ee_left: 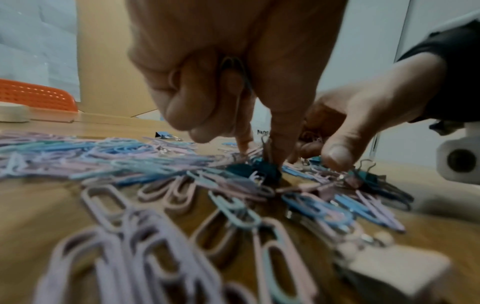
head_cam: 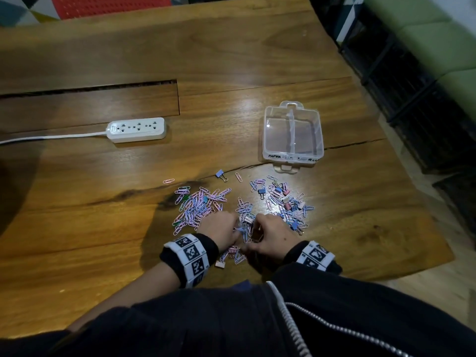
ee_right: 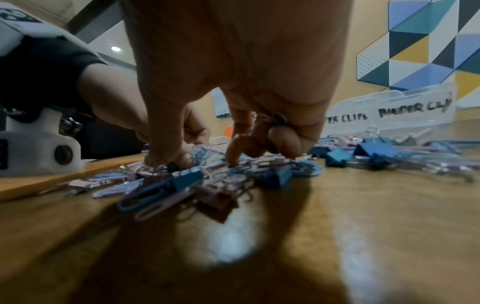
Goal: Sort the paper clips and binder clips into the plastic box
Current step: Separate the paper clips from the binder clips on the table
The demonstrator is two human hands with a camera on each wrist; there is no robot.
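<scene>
Seen from the head: left hand (head_cam: 223, 229) and right hand (head_cam: 270, 235) side by side, fingers curled down into the paper clips (head_cam: 198, 206) and binder clips (head_cam: 286, 199) strewn on the wooden table (head_cam: 231, 47). Plastic box (head_cam: 292, 158) beyond the pile, near the right table edge; power strip (head_cam: 136, 130) well apart at left.

Left wrist: fingers (ee_left: 285, 127) pinching a dark binder clip (ee_left: 267, 170), a paper clip tucked in the palm.

Right wrist: curled fingers (ee_right: 283, 142) gripping small clips, fingertip on the pile; patterned wall panel (ee_right: 428, 41) behind.
</scene>
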